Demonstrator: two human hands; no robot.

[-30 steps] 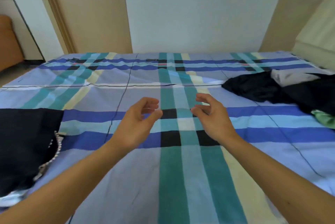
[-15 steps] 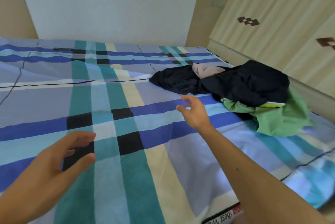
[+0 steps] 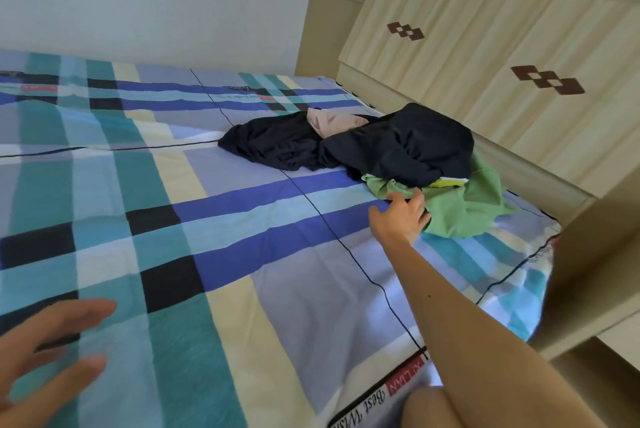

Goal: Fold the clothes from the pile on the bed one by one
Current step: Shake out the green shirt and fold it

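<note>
A pile of clothes lies at the right side of the bed by the headboard: a dark navy garment [image 3: 398, 147] on top, a beige piece [image 3: 332, 121] behind it, and a green garment [image 3: 460, 209] underneath at the front. My right hand [image 3: 401, 218] is stretched out to the green garment, its fingertips at the cloth's near edge, fingers spread and holding nothing. Low at the left, my left hand [image 3: 38, 355] hovers over the sheet with relaxed fingers and nothing in it.
The bed is covered by a plaid sheet [image 3: 207, 237] in blue, teal, cream and black. A pale wooden headboard [image 3: 485, 56] with brown diamond marks runs along the right. The bed's corner and a gap to the floor [image 3: 595, 386] lie at lower right.
The view has swung right toward the pile. My right hand has travelled forward and right to the green garment's edge. The left hand has dropped lower left in the view.
</note>
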